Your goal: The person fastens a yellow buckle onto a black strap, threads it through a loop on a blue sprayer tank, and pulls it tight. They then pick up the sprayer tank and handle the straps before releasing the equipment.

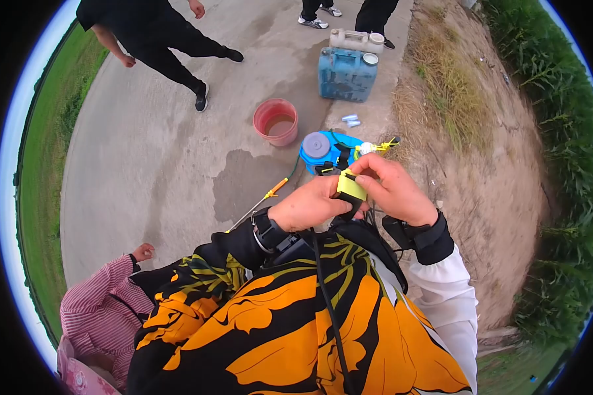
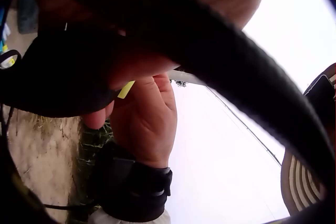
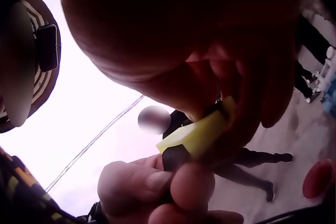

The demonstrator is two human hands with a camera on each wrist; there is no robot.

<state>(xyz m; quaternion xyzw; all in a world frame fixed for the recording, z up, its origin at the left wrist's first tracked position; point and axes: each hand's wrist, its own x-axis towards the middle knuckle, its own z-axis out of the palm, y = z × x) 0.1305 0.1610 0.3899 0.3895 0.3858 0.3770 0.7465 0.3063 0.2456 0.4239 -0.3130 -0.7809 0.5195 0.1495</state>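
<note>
Both hands meet in front of the body on a black strap with a bright yellow-green piece point(image 1: 351, 187). My left hand point(image 1: 306, 205) grips it from the left side. From the other side, my right hand point(image 1: 396, 192) pinches the upper end of the yellow-green piece between thumb and fingers. The right wrist view shows that piece point(image 3: 194, 133) between the fingers of both hands. Just beyond them on the ground stands a blue sprayer tank point(image 1: 357, 141) with a grey-purple lid point(image 1: 316, 145), partly hidden by the hands.
A spray wand point(image 1: 278, 187) with an orange handle lies left of the tank. Farther out stand a red bucket point(image 1: 277, 135) holding murky liquid, a blue jerrycan point(image 1: 346, 76) and a whitish can point(image 1: 352, 41). Small bottles point(image 1: 351, 120) lie nearby. People stand ahead and at left.
</note>
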